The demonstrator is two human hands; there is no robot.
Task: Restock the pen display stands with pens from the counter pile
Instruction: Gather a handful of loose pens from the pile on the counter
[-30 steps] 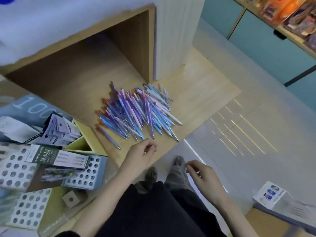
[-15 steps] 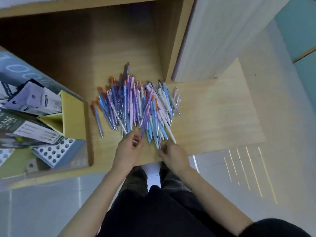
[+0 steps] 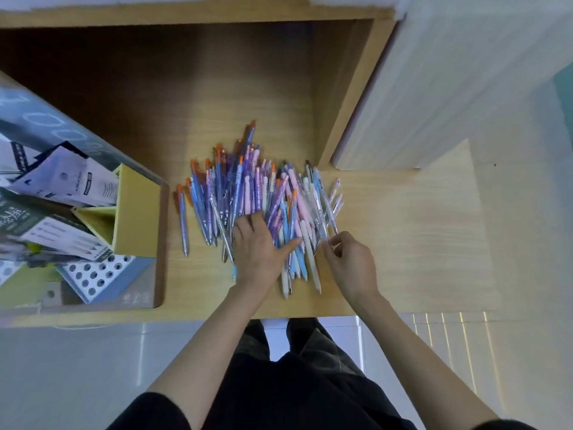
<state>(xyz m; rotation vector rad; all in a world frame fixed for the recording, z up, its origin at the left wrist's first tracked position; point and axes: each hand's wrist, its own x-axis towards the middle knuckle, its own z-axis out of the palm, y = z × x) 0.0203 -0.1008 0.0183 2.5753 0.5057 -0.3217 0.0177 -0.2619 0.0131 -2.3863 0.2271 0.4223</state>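
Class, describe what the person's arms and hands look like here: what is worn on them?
The left hand and right hand are bare: no gloves, rings or watch show. Forearms are uncovered. Black sleeves begin near the elbows: left sleeve, right sleeve.

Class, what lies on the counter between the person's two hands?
Head view: the near ends of pale blue and white pens lie between the left hand and right hand.

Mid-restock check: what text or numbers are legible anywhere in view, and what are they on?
"000": large pale outline digits on the grey panel, start cut off.
White characters on the green pack: blurred, unreadable.
Print on the white leaflets: too small.
Mark on the tray front: blurred.
Barrel print on the pens: unreadable.
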